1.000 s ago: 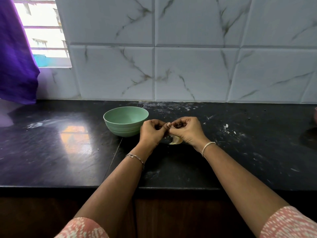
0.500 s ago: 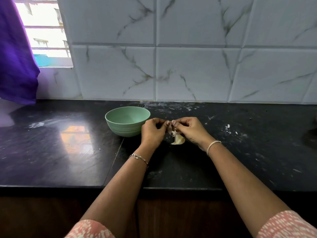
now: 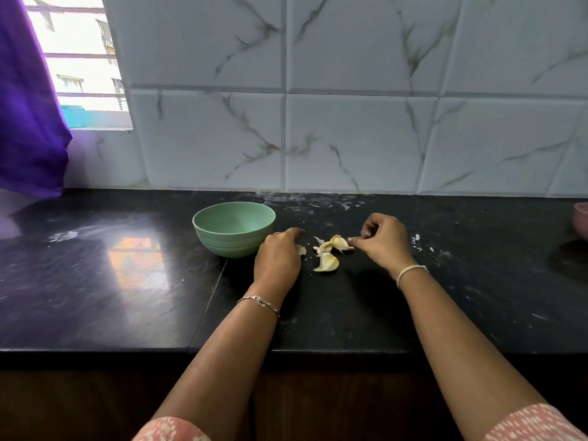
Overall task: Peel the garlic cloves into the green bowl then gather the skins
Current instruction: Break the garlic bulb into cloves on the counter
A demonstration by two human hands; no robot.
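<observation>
The green bowl [image 3: 229, 246] stands on the black counter [image 3: 127, 281], and nothing shows inside it. Right of it lie three unpeeled garlic cloves [image 3: 327, 263] close together, with a loose skin [image 3: 301, 249] beside them. My left hand [image 3: 279, 259] rests palm down between the bowl and the cloves, fingers relaxed, the loose skin at its thumb. My right hand [image 3: 383, 241] sits just right of the cloves with its fingers curled in. Its thumb tip touches the end of the rightmost clove [image 3: 341, 243].
Small skin flecks [image 3: 416, 239] lie right of my right hand. A pink bowl [image 3: 581, 221] shows at the right edge. A purple curtain [image 3: 28, 122] hangs at the far left by a window. The tiled wall runs behind the counter.
Both hands pinched the garlic together above the counter. Now they have parted and the cloves lie separated on the counter between them.
</observation>
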